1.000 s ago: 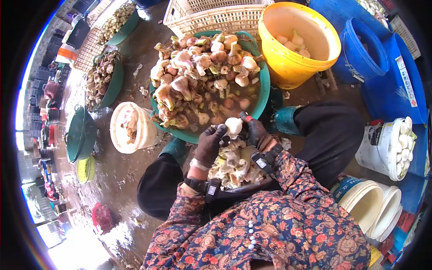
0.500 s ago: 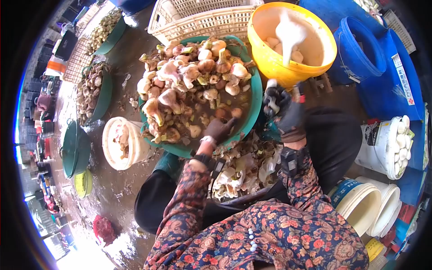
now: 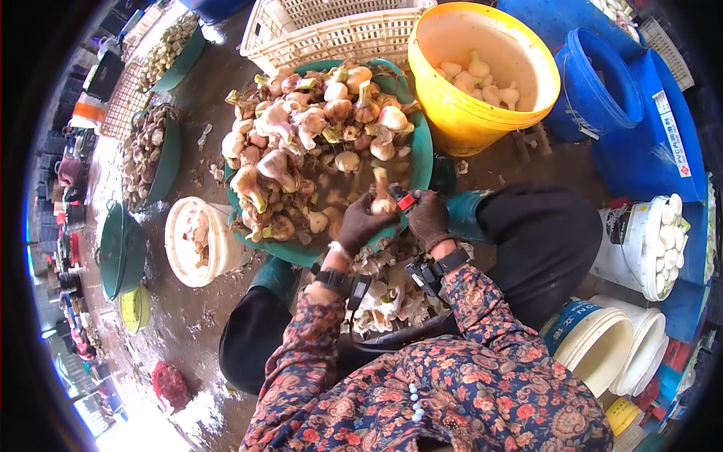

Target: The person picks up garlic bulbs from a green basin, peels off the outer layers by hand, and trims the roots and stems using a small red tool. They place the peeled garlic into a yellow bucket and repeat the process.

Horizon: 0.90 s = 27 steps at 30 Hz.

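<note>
My left hand (image 3: 364, 223), in a dark glove, is closed round an unpeeled garlic bulb (image 3: 382, 200) with its stem upward, over the near rim of the green basin (image 3: 426, 154). Close beside it, my right hand (image 3: 429, 220), gloved too, grips a small tool with a red-and-black handle (image 3: 407, 201); its working end is hard to make out. Muddy water and a heap of garlic bulbs (image 3: 275, 167) fill the basin. Pale peeled bulbs (image 3: 479, 79) lie in the yellow bucket (image 3: 467, 113) behind my right hand.
Papery peelings (image 3: 392, 301) lie between my knees. A cream crate (image 3: 331, 41) stands behind the basin. On the left are a white bucket (image 3: 177, 241) and green tubs (image 3: 124, 256). Right of me stand a blue bucket (image 3: 602, 83) and a white bucket of peeled bulbs (image 3: 625, 245).
The blurred white bulb above the yellow bucket is no longer in the air. My left hand has lifted a bulb from the basin, and my right hand has come down and left beside it.
</note>
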Each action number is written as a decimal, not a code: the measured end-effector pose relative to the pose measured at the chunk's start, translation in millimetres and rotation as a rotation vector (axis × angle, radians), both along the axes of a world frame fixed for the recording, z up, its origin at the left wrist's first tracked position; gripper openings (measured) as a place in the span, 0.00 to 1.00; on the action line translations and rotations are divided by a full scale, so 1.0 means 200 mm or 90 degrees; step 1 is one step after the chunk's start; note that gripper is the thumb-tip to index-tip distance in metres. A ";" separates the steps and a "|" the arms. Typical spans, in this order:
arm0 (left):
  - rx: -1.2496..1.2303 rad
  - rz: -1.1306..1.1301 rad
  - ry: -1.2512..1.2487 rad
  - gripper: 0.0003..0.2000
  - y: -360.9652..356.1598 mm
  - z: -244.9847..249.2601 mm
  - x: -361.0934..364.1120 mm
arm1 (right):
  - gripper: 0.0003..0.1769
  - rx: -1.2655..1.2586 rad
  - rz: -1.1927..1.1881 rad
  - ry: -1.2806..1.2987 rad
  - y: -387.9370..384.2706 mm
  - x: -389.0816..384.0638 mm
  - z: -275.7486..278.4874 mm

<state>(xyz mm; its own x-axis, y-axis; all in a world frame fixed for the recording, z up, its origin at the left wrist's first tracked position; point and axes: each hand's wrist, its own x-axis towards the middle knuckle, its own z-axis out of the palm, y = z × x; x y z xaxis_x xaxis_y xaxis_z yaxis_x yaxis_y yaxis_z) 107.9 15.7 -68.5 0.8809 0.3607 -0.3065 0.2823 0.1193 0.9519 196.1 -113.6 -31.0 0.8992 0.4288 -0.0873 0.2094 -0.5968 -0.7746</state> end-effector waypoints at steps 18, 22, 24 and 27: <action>-0.075 0.072 -0.061 0.26 -0.11 0.45 -0.33 | 0.25 0.428 0.112 0.936 -0.02 -0.21 0.14; 0.456 0.035 0.053 0.43 -0.10 0.41 -0.35 | 0.28 0.494 0.255 0.619 -0.02 -0.24 0.00; 0.767 0.099 -0.002 0.49 -0.07 0.48 -0.37 | 0.27 0.452 0.117 0.889 0.02 -0.17 -0.06; 0.680 -0.080 -0.020 0.29 0.02 0.46 -0.38 | 0.22 0.227 0.265 0.692 0.01 -0.17 0.01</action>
